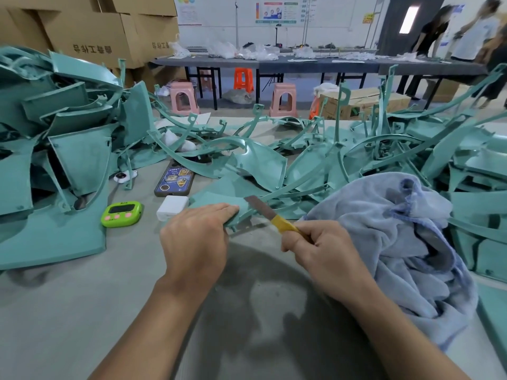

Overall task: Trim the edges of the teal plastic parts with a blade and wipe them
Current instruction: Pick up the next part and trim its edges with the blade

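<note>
At lower centre, the left hand (pixel 196 237) grips a teal part (pixel 219 194); the right hand (pixel 323 248) clasps the blade (pixel 259 205) so near that a slip could cut it.

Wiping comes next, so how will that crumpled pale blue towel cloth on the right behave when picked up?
The crumpled pale blue towel cloth probably goes floppy: it lies in soft, sagging folds. It looks bulky, so lifting at one point would likely leave folds trailing. Its fuzzy pile should grip well, yet may snag on the teal plastic parts beside it.
</note>
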